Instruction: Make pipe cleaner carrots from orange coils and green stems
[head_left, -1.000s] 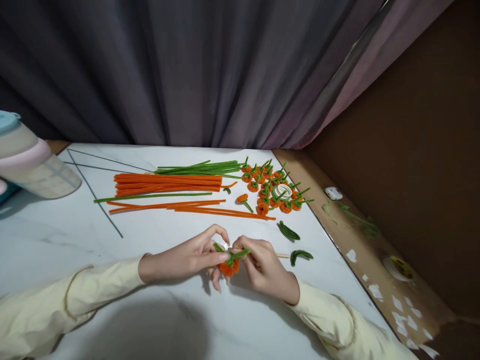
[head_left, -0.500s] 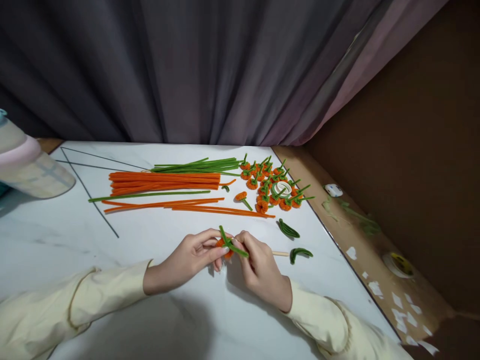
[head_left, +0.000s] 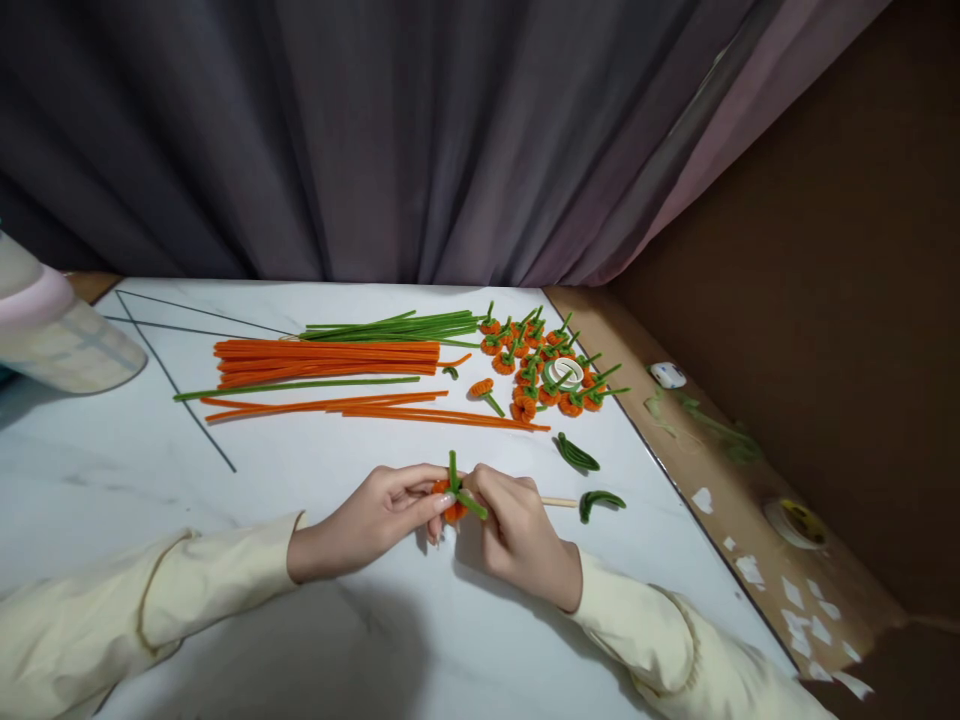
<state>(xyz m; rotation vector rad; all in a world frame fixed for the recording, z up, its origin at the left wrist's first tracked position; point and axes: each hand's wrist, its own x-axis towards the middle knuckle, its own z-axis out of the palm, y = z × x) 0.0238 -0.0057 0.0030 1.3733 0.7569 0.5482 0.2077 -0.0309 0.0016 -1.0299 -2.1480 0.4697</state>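
Left hand (head_left: pixel 375 515) and right hand (head_left: pixel 514 530) both pinch shut on orange pipe-cleaner pumpkin (head_left: pixel 452 508), green stem (head_left: pixel 453 468) at 12 o'clock; finished pumpkins pile (head_left: pixel 544 365) at 1 o'clock

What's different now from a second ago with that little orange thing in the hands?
Both hands, left hand and right hand, turned the orange pumpkin: its green stem ends, lying sideways before, now stick up. The grip never let go. The pipe cleaners and finished pumpkins stayed put.
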